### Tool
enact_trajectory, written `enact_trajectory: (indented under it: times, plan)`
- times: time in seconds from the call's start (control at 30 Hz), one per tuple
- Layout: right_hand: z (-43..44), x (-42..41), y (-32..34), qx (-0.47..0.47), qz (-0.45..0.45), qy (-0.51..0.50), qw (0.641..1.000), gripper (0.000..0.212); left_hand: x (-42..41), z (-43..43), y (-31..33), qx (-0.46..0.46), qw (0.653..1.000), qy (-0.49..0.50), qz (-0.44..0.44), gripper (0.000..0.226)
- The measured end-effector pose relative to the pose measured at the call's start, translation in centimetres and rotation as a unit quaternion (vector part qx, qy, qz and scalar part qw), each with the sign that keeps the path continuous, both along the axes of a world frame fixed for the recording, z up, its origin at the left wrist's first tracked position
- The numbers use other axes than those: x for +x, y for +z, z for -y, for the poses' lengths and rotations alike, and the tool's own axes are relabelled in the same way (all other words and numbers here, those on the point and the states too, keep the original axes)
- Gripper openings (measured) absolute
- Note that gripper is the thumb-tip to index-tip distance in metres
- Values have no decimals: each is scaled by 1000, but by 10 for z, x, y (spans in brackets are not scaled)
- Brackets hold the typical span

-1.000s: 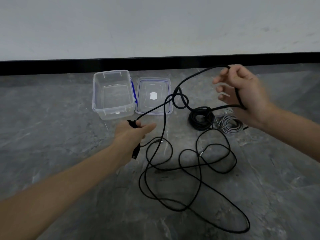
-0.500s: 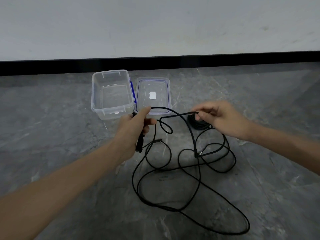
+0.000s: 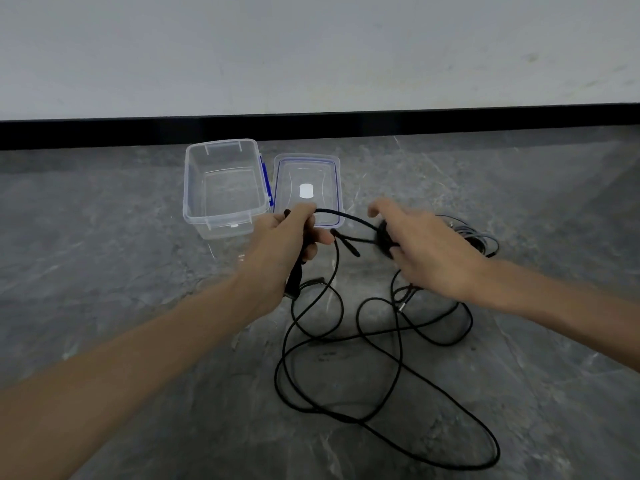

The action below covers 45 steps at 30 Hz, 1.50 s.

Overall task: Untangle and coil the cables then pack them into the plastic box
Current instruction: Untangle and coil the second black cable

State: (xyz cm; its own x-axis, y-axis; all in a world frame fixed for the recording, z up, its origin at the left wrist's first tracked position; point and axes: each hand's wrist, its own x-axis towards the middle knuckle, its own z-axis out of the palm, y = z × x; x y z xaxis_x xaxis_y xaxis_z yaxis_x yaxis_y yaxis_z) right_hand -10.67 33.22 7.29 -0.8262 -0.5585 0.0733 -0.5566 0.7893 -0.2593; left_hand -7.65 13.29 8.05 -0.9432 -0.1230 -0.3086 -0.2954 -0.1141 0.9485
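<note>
Left hand (image 3: 287,244) is fisted round the black cable (image 3: 400,348) and gripping it. A plug end (image 3: 293,287) hangs just below the fist.

From that fist the cable arcs across to the right hand (image 3: 426,247). That hand is palm down over a small black bundle (image 3: 382,237) with the thumb lifted. I cannot tell whether its fingers pinch the cable or only rest there.

The rest of the black cable lies in loose crossing loops on the grey floor (image 3: 138,271), in front of both hands.

A grey cable (image 3: 483,237), coiled, shows just past the right hand on the floor.

The plastic box (image 3: 225,226) stands open and upright beyond the left hand, with nothing in it. Its lid (image 3: 325,178) lies flat on the floor just beside it, on the right.
</note>
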Motion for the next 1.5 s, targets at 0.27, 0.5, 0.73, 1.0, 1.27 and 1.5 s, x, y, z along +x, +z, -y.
enact_trajectory:
  times: [0.27,0.5,0.73,1.0,1.27,1.5]
  plan:
    - [23,49,-27,370,-135,153,907,20,-13,7,5,48,995,89,-7,26]
    - [0,62,-83,486,78,169,854,24,-27,24,22,135,980,144,-38,31]
    - [-40,34,-98,449,238,126,852,41,-23,21,22,152,981,118,-35,30]
    - [-8,28,-61,-220,258,-122,933,23,-3,-4,14,114,993,5,-29,32]
    - [39,33,-24,-437,351,-98,822,18,4,-13,20,191,981,-1,16,33]
    - [47,39,-22,-429,431,-172,775,52,15,-20,39,325,936,-126,45,33]
